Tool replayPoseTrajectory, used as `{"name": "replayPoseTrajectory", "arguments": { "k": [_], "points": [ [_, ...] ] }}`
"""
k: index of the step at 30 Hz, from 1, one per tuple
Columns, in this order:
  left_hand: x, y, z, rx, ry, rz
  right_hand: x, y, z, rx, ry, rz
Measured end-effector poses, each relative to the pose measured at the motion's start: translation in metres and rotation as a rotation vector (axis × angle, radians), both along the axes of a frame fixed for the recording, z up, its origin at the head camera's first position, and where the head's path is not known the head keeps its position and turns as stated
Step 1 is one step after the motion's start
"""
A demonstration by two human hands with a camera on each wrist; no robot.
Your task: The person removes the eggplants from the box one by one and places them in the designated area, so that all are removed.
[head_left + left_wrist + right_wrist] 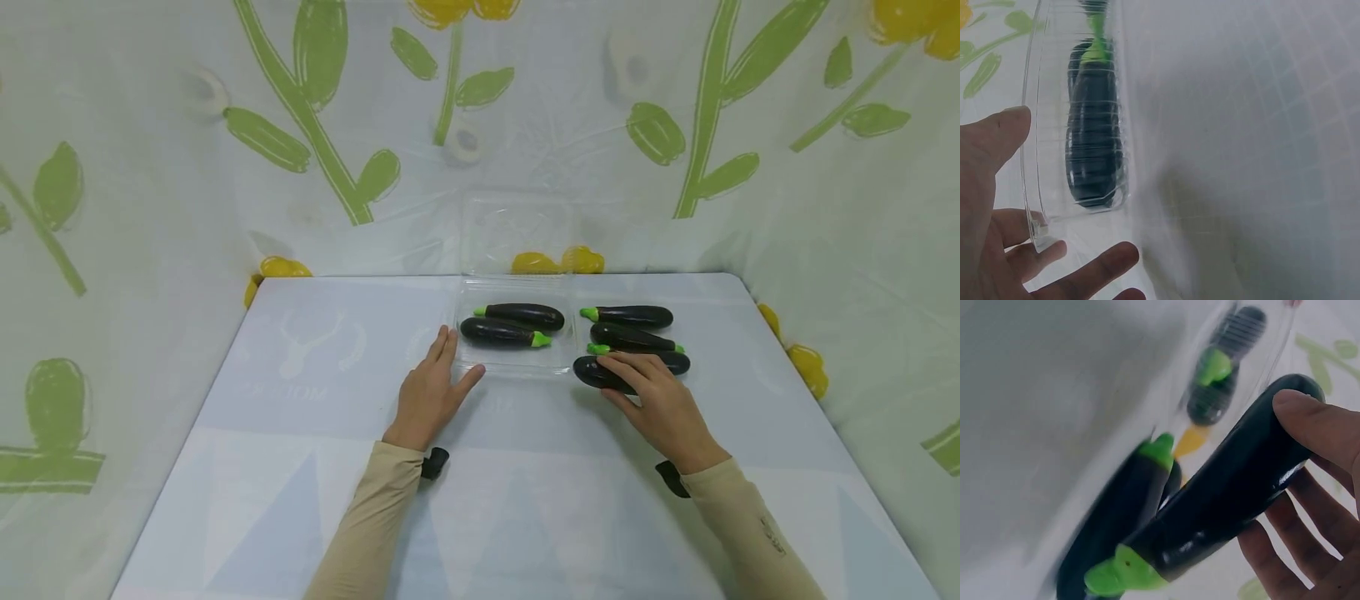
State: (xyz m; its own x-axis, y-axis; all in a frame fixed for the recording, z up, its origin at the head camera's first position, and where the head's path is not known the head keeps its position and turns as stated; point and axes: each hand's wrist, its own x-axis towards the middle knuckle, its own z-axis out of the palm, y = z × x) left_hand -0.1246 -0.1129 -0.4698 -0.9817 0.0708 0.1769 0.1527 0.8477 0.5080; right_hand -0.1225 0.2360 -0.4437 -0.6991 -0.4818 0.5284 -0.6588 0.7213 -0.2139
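Beige sleeve (750, 512) bears an unreadable mark (771, 535); right hand (660, 408) grips 1 eggplant (1225, 494).

- White printed sheeting (570, 125) hangs behind the table (517, 429) and along both its sides.
- Green stems (296, 104), leaves (322, 50) and yellow flowers (807, 369) pattern the sheeting.
- The tabletop is white and pale blue-grey, printed with triangles (288, 533) and a faint deer-head motif (294, 360).
- Light is soft and diffuse.
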Motion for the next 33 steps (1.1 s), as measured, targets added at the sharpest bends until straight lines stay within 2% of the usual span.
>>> {"name": "replayPoseTrajectory", "arguments": {
  "k": [8, 15, 26, 33],
  "points": [
    [-0.001, 0.001, 0.002, 0.009, -0.022, 0.001, 0.003, 0.015, -0.001, 0.007, 0.017, -0.03],
    [0.002, 0.001, 0.002, 0.004, -0.025, 0.001, 0.002, 0.025, -0.012, 0.07, 0.001, -0.058],
    [0.002, 0.002, 0.003, 0.004, -0.025, 0.006, -0.002, 0.036, -0.018, 0.179, -0.162, -0.135],
    [0.002, 0.002, 0.003, 0.0, -0.025, 0.012, 0.001, 0.036, -0.014, 0.175, -0.203, -0.132]
  ]
}}
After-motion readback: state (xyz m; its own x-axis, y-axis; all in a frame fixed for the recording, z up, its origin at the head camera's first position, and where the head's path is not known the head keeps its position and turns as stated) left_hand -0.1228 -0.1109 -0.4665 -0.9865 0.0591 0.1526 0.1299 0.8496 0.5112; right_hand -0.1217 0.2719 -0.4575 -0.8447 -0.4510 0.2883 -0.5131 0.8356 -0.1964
